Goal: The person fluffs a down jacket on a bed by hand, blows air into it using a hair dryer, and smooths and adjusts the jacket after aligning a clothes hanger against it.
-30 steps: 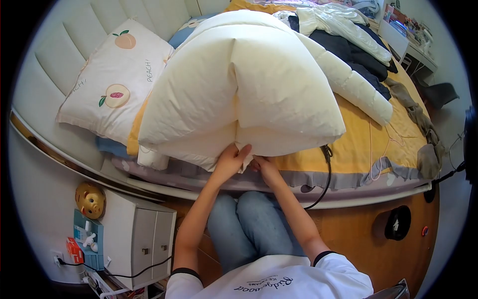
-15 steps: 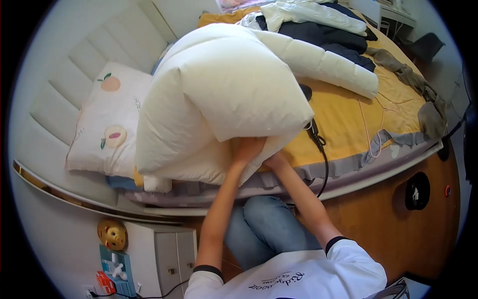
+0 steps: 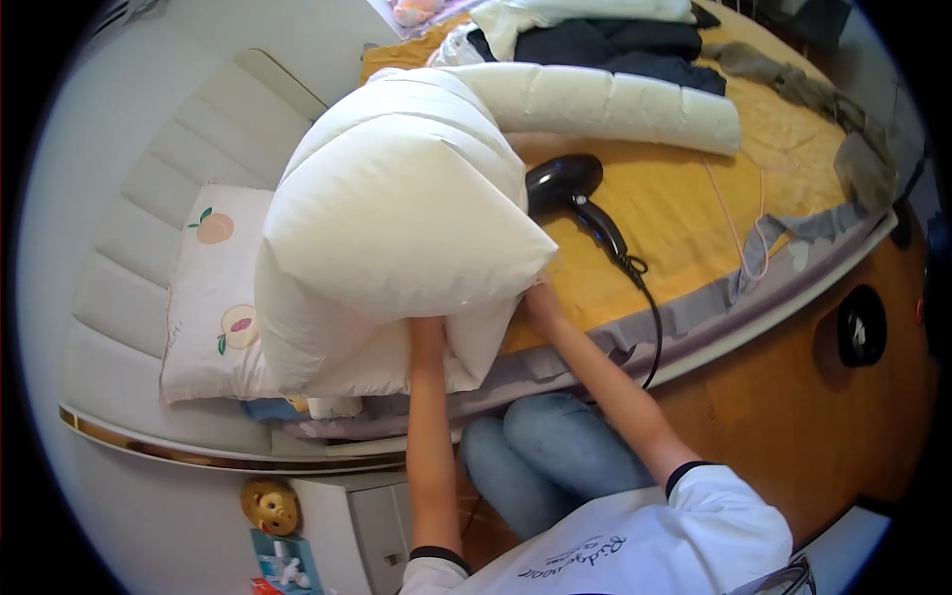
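A puffy white padded jacket (image 3: 397,218) lies on the bed, one sleeve stretched to the right across the yellow sheet (image 3: 664,223). My left hand (image 3: 428,332) reaches under the jacket's raised flap, its fingers hidden by the fabric. At the jacket's lower right edge is my right hand (image 3: 538,297), partly covered by the cloth, its fingers too hidden to make out. A black hair dryer (image 3: 570,183) rests on the sheet just right of the jacket, its cord running over the bed's front edge.
A pillow with peach prints (image 3: 213,297) leans at the headboard (image 3: 149,258). Dark and white clothes (image 3: 605,45) lie at the back. A pink hanger (image 3: 759,248) is near the right edge. A nightstand (image 3: 372,526) stands lower left; a black round object (image 3: 861,325) is on the floor.
The jacket's puffed body has shifted left relative to the hair dryer, which now shows much more. My left hand has moved left and deeper under the flap. The view has also shifted.
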Motion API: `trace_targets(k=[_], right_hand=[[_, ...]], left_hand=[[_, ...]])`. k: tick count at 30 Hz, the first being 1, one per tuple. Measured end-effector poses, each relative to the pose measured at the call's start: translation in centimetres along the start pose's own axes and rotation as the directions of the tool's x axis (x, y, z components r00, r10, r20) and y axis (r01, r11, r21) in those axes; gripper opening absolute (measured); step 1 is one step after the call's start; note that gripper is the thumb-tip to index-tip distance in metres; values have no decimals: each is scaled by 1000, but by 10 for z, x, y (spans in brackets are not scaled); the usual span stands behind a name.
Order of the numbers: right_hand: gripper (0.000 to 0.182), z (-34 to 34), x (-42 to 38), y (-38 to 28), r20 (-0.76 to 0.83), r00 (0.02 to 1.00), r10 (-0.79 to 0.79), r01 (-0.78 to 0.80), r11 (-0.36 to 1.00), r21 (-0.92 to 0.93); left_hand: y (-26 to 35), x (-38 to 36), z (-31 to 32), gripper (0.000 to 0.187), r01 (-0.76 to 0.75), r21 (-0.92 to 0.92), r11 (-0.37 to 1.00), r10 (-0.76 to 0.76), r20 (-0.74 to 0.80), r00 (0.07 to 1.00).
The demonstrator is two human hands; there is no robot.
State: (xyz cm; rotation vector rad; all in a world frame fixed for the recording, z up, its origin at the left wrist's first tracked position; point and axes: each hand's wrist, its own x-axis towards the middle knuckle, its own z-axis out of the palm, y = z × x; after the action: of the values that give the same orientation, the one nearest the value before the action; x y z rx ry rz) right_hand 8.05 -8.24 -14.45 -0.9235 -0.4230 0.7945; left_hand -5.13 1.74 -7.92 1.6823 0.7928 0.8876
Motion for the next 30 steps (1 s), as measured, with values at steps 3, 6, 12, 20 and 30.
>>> trace_targets(k=[3, 6, 12, 20, 30], right_hand=[[44, -12, -23, -8, 330, 943, 41, -205, 852, 482], [46, -12, -32, -18, 563, 786, 255, -504, 791, 346], [45, 15, -15, -4, 399, 900, 176, -313, 898, 310], [40, 7, 3, -24, -2, 920, -391, 379, 892, -247], [31, -34, -17, -21, -154, 904, -399, 339, 888, -312]], left_hand=[[-1, -10, -23, 38, 40, -358, 933, -45, -5, 999], [-38, -12, -30, 36, -303, 775, 554, 51, 331, 942], [-19, -18, 22, 31, -464, 803, 374, 299, 369, 880], [16, 34, -24, 32, -474, 765, 435, 441, 278, 853], [63, -46, 22, 46, 49, 333, 942, -149, 282, 948]])
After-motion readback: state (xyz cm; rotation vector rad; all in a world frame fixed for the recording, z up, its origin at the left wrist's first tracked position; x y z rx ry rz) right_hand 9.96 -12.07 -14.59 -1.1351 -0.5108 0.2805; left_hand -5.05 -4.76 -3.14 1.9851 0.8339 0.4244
